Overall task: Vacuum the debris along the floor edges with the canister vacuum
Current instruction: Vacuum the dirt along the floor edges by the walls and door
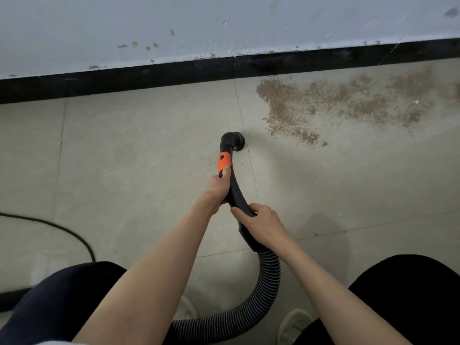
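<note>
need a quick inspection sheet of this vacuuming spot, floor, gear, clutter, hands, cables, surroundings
surface: grey tiled floor, mostly bare near the nozzle, a few specks beside it
job's things: brown debris patch lies right of the nozzle, reaching the black baseboard; round black nozzle sits short of the patch; orange-banded handle tube; ribbed hose loops back between the feet
clutter: nothing seen
grippers: left hand grips the tube just below the orange band; right hand grips the tube lower, near the hose joint
cables: black cord curves over the floor at left
surroundings: pale wall with stains and scuffs above the baseboard
</note>
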